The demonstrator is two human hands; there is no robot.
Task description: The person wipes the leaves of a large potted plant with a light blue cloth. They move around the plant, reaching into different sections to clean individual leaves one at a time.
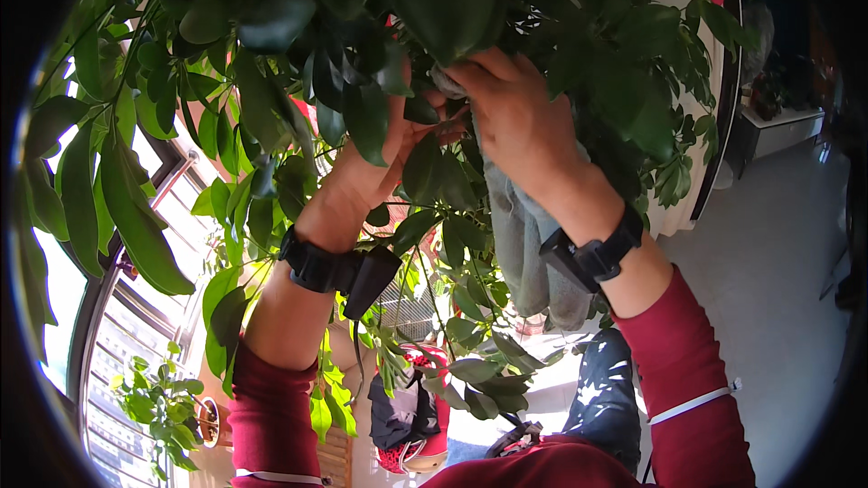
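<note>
A large leafy houseplant (pixel 434 169) with glossy green leaflets fills the space before me. My right hand (pixel 519 122) is among its leaves, fingers bent around a grey cloth (pixel 512 237). Most of the cloth hangs in long folds below that hand, and a bunched bit shows at the fingertips. Facing it, my left hand (pixel 400 135) reaches up into the foliage with its fingers toward the right hand. Leaves cover part of the left hand, so whether it grips a stem or leaf is unclear. Each wrist carries a black strapped device.
Drooping leaves (pixel 129 210) surround both forearms. A barred window (pixel 135 325) is on the left, above a small potted plant (pixel 159 400). Below lie a red and black bag-like item (pixel 407 413) and my jeans-clad leg (pixel 603 386). Grey floor (pixel 753 271) extends right, toward a low cabinet (pixel 780 132).
</note>
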